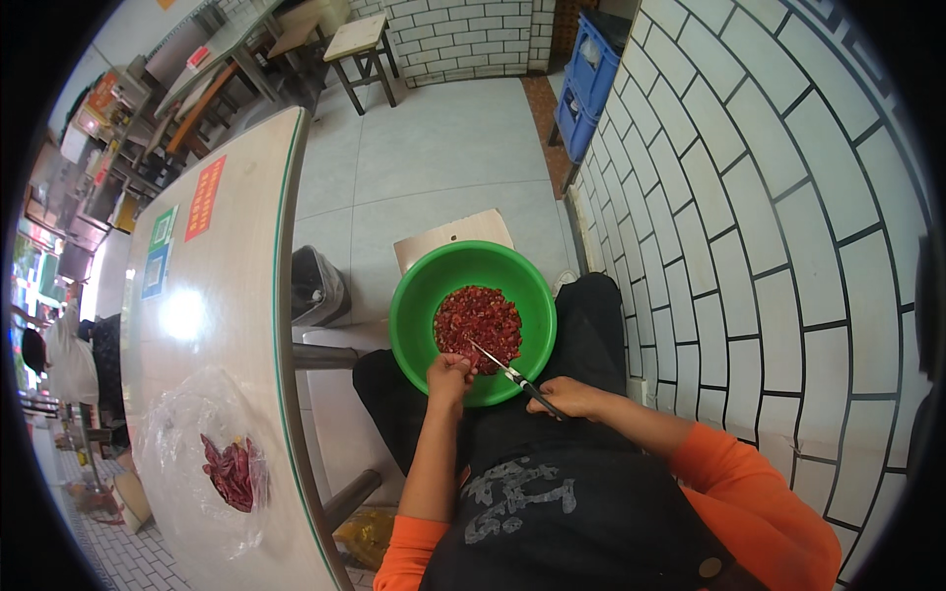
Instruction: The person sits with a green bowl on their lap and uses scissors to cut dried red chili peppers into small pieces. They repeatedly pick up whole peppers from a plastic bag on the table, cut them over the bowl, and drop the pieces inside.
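A green plastic basin [414, 310] rests at my lap, between my knees, with cut dried red chilies [479, 319] spread over its bottom. My right hand [563, 399] grips the black handles of a pair of scissors [517, 377], whose slightly parted blades point into the basin. Over the basin's near left rim, my left hand [452, 375] has its fingertips pinched together beside the blades; a small reddish piece seems to be between them, mostly hidden. Whole dried red chilies [235, 473] lie in a clear plastic bag [174, 451] on the table to the left.
The table [229, 295] runs along my left, bearing stickers. Beneath its edge stands a lined trash bin [319, 287]. A white tiled wall [746, 251] closes the right side. Blue crates [587, 85] and a wooden stool [357, 37] stand ahead. Cardboard [473, 227] lies beyond the basin.
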A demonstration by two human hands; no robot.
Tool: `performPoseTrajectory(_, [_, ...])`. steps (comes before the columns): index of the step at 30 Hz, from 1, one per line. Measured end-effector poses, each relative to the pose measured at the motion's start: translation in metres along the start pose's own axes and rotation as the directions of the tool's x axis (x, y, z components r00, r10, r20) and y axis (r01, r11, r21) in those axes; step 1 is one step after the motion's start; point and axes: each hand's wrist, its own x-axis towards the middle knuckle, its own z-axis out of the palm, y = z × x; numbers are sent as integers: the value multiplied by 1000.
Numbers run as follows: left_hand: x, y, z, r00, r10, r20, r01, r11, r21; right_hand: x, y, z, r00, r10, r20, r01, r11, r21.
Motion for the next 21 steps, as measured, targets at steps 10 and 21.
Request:
performPoseTrajectory(10, [0,6,-3,997,41,64,-35,995,-94,-6,-9,6,997,-70,9,71,996,-48])
performPoseTrajectory(21, [-11,17,3,1000,20,-23,-26,959,-282,-8,-10,9,988,-117,-101,112,992,-51])
